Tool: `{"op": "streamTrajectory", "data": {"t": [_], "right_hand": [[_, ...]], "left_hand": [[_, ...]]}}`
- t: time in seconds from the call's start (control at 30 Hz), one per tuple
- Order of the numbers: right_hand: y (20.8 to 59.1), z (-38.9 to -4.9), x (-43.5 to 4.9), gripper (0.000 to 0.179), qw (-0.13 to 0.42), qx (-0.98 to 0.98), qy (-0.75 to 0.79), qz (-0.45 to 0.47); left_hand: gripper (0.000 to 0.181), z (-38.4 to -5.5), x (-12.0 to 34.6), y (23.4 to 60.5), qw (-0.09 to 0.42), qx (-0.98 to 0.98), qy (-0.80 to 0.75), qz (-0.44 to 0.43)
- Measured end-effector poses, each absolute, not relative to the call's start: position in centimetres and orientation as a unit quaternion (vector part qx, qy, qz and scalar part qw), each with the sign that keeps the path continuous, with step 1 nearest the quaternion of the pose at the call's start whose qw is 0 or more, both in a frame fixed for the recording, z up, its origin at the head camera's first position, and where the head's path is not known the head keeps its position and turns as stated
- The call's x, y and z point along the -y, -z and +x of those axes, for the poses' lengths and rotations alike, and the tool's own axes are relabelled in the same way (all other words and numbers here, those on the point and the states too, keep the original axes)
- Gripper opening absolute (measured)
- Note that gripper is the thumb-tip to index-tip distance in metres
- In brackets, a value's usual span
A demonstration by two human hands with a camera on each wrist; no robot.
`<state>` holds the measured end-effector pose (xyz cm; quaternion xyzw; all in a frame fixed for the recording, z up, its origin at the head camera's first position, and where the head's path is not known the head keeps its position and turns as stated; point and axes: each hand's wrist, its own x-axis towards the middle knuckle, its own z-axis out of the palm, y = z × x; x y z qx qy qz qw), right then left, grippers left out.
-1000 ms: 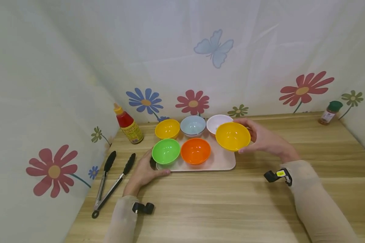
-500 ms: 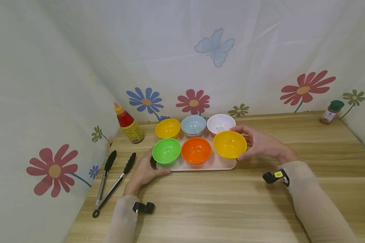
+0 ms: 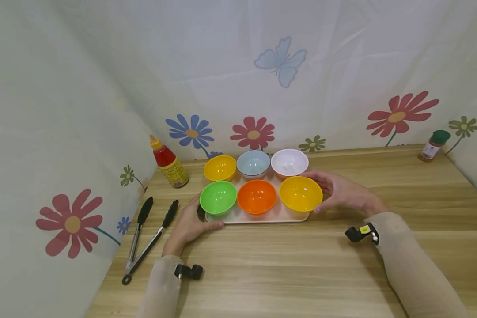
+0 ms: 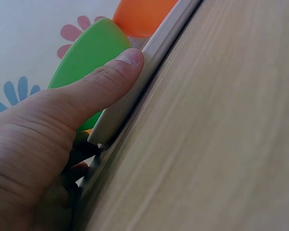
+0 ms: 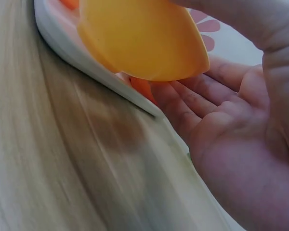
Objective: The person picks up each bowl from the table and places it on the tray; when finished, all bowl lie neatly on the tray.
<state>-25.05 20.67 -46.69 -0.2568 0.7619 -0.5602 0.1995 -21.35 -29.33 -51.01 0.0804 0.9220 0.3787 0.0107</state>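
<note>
My left hand [image 3: 188,225] grips the white tray [image 3: 262,219] at its front left corner. In the left wrist view the thumb lies along the rim of the tray [image 4: 120,108], with the other fingers partly hidden behind the corner. A green bowl [image 3: 218,197] sits just beside that hand. My right hand [image 3: 339,193] holds a yellow bowl [image 3: 300,194] low at the tray's front right, thumb at the near rim, fingers behind. Seen from the right wrist, the fingers pass behind the yellow bowl [image 5: 144,38]. An orange bowl [image 3: 257,197] stands between the two.
Behind, another yellow bowl [image 3: 220,168], a pale blue bowl [image 3: 253,164] and a white bowl [image 3: 289,162] form the back row. Tongs [image 3: 147,243] lie spread at left, near a red sauce bottle [image 3: 168,163]. A green-capped jar [image 3: 434,145] stands far right.
The yellow bowl in my right hand has come down and slightly left onto the tray's front right, beside the orange bowl. My left hand has stayed at the tray corner.
</note>
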Motion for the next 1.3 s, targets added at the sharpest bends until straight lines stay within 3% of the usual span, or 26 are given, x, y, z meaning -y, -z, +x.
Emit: {"op": "streamTrajectory", "data": {"t": [1.3], "right_hand": [[46.3,-25.0,-21.6,0.097,0.218,-0.764,0.556,-0.244]], "left_hand": [[0.137,-21.4,29.3,50.8,0.006,-0.922,-0.38,0.072]]}}
